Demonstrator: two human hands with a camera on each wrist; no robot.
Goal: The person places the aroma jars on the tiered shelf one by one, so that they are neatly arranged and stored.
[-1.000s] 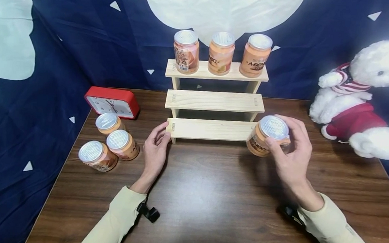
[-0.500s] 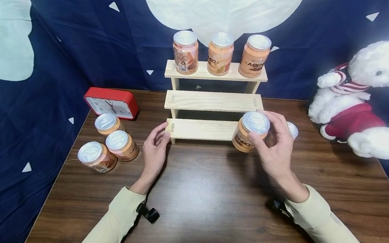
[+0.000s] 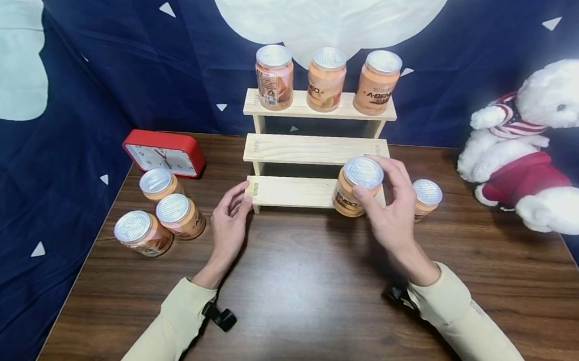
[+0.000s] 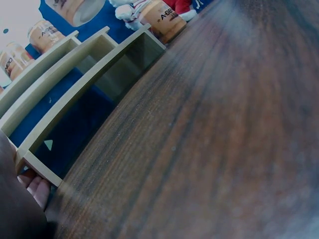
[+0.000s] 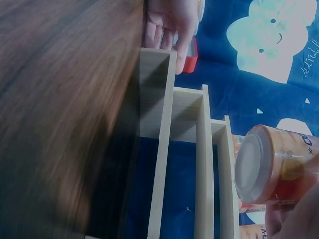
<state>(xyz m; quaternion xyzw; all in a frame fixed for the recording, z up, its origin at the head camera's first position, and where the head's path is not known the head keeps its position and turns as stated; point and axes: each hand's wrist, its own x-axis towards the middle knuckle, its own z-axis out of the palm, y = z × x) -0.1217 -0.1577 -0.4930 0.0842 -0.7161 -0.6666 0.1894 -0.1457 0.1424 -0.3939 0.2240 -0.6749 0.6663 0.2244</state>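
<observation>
A three-step wooden shelf stands on the table at the back. My left hand grips the left end of its lowest step; in the right wrist view, the thumb lies along the edge. My right hand holds an orange jar with a clear lid between thumb and fingers. That jar is upright and appears raised over the lowest step's right part; its pale base shows in the right wrist view. Three similar jars stand on the top step, including a middle jar.
Another jar stands on the table right of the shelf. At the left are three more jars, the nearest jar among them, beside a red clock. A white plush bear sits at the back right, before a dark blue cloth.
My right hand has carried the jar leftward, from beside the shelf to over its lowest step. A jar behind the hand has come into fuller view. My left hand has stayed on the shelf.
</observation>
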